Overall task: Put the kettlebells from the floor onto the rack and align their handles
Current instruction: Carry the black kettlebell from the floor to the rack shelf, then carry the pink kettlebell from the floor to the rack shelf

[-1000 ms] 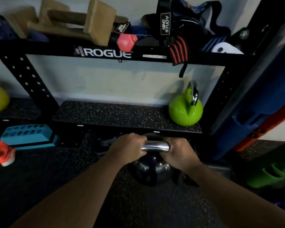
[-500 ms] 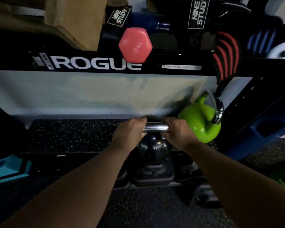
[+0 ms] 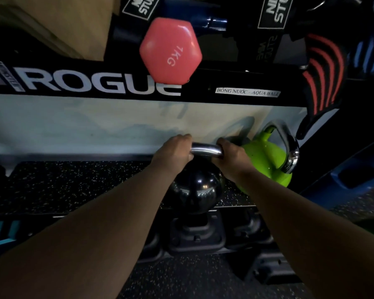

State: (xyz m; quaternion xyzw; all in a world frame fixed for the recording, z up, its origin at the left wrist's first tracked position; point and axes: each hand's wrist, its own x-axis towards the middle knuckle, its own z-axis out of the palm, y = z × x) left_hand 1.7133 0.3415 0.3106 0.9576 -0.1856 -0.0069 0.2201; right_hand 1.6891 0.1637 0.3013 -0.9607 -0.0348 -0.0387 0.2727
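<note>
A dark glossy kettlebell point(image 3: 195, 188) with a chrome handle hangs at the front edge of the rack's speckled lower shelf point(image 3: 73, 186). My left hand point(image 3: 173, 152) grips the handle's left end and my right hand point(image 3: 231, 156) grips its right end. I cannot tell whether its base touches the shelf. A green kettlebell point(image 3: 266, 162) with a chrome handle stands on the same shelf just to the right, its handle turned edge-on toward me.
The black upper shelf beam point(image 3: 95, 85) runs close overhead, with a pink 1 kg dumbbell point(image 3: 171, 50), wooden blocks and straps on it. Dark kettlebells point(image 3: 194, 236) sit under the lower shelf. A blue pad point(image 3: 354, 175) leans at right.
Both hands have lifted the dark kettlebell off the floor and carried it forward and up to the lower shelf, beside the green one. The view has closed in on the rack.
</note>
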